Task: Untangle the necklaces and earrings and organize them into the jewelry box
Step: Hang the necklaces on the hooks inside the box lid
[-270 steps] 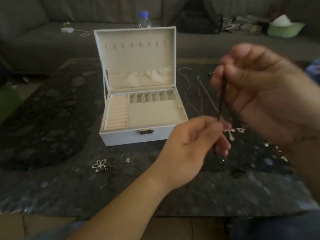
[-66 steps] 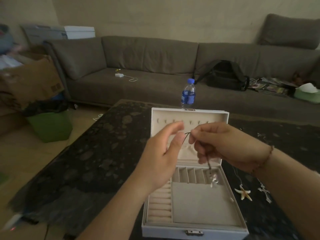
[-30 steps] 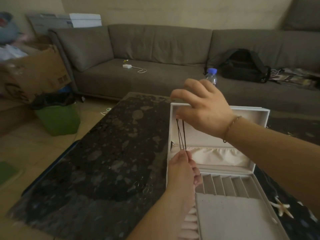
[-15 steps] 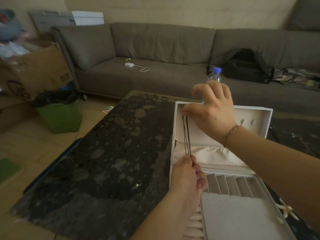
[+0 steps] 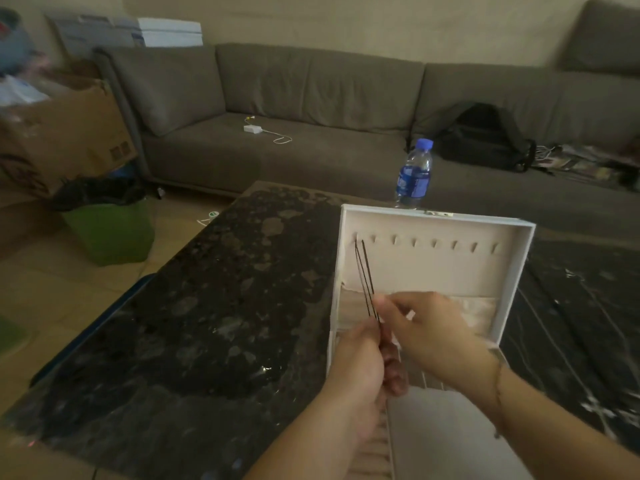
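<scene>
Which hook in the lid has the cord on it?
The leftmost hook of the row in the lid. The dark cord runs from it down to both hands; the other hooks are bare.

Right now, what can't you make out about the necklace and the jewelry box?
Head view only:
- Black cord necklace: lower end and any pendant hidden behind the left hand and right hand.
- Jewelry box: small compartments covered by both hands; front cut off by the bottom edge.
- Loose jewelry on the table, right side: blurred, too small to identify.
</scene>
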A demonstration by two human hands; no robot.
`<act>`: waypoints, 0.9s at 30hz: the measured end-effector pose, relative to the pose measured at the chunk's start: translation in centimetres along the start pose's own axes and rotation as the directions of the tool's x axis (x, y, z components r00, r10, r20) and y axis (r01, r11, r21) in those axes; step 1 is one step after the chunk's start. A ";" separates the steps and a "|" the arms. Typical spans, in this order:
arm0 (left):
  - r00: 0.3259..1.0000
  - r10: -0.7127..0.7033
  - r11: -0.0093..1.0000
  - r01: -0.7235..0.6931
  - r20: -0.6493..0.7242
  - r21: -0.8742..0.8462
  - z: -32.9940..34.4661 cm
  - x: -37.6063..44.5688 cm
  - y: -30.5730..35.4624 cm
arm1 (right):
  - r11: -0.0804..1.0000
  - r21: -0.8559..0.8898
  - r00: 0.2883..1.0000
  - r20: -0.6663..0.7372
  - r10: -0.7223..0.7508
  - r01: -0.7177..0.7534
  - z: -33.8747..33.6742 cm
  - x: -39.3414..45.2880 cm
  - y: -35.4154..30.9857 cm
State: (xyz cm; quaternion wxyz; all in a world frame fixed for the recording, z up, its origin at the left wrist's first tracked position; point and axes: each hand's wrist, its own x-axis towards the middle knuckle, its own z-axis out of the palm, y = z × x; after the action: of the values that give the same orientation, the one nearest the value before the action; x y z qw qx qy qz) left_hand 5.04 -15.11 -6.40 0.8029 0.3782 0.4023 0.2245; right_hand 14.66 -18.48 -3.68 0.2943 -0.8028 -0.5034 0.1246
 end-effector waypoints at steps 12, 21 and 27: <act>0.782 0.562 0.243 -0.467 0.269 0.850 -5.1 -0.2 2.3 | 0.746 0.630 0.960 0.275 0.050 -0.219 -4.1 -0.8 -0.4; 0.685 0.631 -0.298 -0.220 0.365 0.929 -2.5 1.7 1.4 | 0.932 0.341 0.935 0.354 -0.008 -0.121 -6.3 -0.1 -0.3; 0.657 0.599 -0.277 -0.367 0.459 0.888 -3.8 2.2 1.1 | 0.787 0.617 0.982 0.153 -0.116 -0.003 -5.7 1.2 0.1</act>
State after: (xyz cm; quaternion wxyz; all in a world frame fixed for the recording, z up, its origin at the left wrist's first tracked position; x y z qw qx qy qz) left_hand 3.15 -11.39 -8.02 0.0926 0.9223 0.3080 0.2141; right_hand 18.13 -19.44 0.94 0.4956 -0.6331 -0.4839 0.3456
